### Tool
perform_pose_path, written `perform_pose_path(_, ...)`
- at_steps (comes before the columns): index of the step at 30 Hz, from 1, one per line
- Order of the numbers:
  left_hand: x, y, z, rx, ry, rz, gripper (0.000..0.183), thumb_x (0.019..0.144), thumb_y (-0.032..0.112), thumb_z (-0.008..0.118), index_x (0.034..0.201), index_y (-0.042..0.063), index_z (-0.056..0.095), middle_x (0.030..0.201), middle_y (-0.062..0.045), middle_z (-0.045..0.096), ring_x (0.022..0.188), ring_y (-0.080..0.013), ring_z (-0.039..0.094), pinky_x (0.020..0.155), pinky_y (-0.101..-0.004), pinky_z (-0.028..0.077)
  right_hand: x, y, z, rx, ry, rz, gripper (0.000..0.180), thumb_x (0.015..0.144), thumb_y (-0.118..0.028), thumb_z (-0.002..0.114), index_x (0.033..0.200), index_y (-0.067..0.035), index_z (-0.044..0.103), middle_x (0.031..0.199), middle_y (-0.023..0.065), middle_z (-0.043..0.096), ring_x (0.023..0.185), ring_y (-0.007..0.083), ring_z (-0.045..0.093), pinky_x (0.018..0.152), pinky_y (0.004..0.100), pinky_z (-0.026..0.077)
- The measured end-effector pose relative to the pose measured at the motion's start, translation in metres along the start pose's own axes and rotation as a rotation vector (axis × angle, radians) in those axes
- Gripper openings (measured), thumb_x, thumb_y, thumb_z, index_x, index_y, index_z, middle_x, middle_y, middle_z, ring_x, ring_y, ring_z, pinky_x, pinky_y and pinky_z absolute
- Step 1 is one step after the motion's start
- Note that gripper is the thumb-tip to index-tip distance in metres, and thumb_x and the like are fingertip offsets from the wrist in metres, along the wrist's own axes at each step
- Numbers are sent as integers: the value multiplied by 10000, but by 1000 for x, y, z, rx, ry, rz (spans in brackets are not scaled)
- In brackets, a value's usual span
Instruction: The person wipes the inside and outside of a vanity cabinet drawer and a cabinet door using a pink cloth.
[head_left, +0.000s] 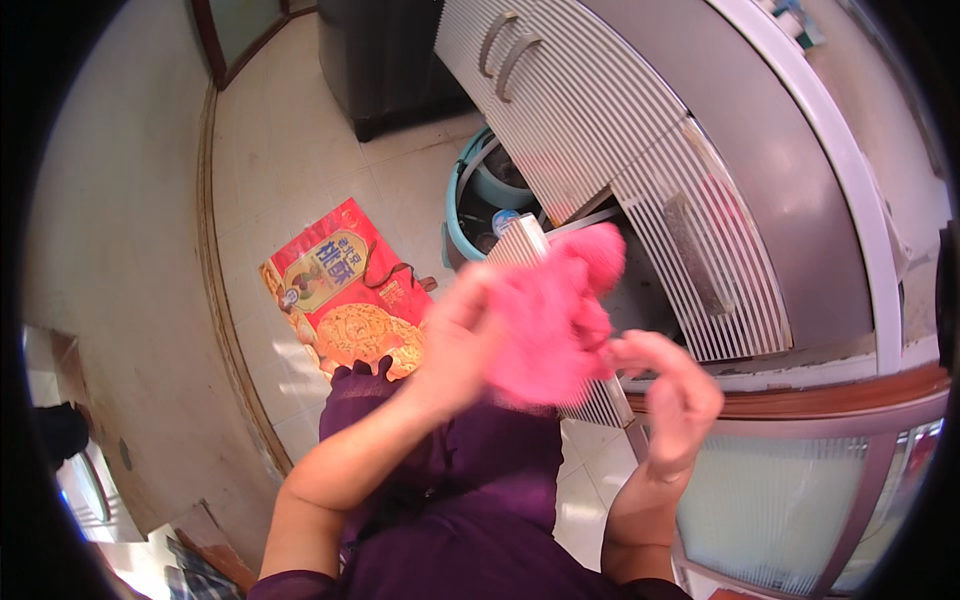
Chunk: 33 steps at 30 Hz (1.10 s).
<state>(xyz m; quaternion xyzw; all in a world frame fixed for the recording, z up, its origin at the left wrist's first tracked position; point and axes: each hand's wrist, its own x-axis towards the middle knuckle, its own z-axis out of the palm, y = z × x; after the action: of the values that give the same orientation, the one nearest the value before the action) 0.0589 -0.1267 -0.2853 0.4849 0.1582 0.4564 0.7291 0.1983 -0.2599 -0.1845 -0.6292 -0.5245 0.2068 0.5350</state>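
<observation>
A bright pink cloth (551, 322), blurred and bunched, hangs in the air between my two hands. My left hand (469, 337) grips its left side, with the fingers partly blurred. At the cloth's lower right edge, the fingertips of my right hand (671, 397) pinch it. Behind the cloth stands an open striped cabinet door (521, 240), largely covered by it. A red printed bag (341, 277) with brown cord handles lies on the tiled floor to the left, partly under my dark purple clothing.
A light blue bucket (454, 217) with a smaller basin and other items inside stands by the striped cabinet (570, 97). Further back is a black bin-like container (382, 67). A wall (127, 225) runs along the left, and a framed glass panel (772, 495) stands at the lower right.
</observation>
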Motion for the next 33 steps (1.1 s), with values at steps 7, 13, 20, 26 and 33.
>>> perform_pose_path(7, -4, -21, -46, -232, 138, 5, 411, 988, 197, 453, 1363, 47, 375, 1197, -114, 584, 1041, -219, 621, 885, -328, 512, -3, 57, 4, -233, -48, 238, 360, 966, -89, 475, 1303, 35, 505, 1150, 162, 627, 1055, 186, 584, 935, 290, 433)
perform_pose_path(13, -8, -75, 24, 555, 86, 157, 456, 879, 111, 565, 1314, 20, 466, 1257, -129, 551, 1162, -295, 532, 1023, -388, 398, -4, 62, 1, -405, -192, 154, 415, 924, -93, 519, 1320, 27, 483, 1154, 178, 630, 1045, 173, 595, 919, 286, 439)
perform_pose_path(20, 24, -194, 13, -67, 228, 155, 401, 970, 132, 468, 1349, 13, 412, 1279, -106, 516, 1190, -231, 491, 1030, -321, 391, 4, 61, -1, -493, -147, 251, 430, 900, -141, 551, 1308, -13, 506, 1012, 118, 666, 851, 157, 595, 829, 290, 469)
perform_pose_path(26, -66, -182, 66, 363, 72, -167, 387, 963, 193, 462, 1309, 34, 397, 1256, -176, 486, 1182, -298, 484, 993, -398, 387, 5, 62, -4, -442, -144, 293, 421, 922, -76, 522, 1319, 56, 475, 1205, 129, 609, 1088, 170, 563, 967, 297, 406)
perform_pose_path(33, -128, -142, 126, 333, -143, -449, 325, 980, 169, 380, 1253, 25, 481, 1222, -165, 525, 1182, -305, 473, 1014, -403, 378, 3, 69, -8, -407, -123, 245, 430, 917, -116, 540, 1308, 56, 492, 1176, 141, 632, 1050, 167, 578, 942, 296, 422)
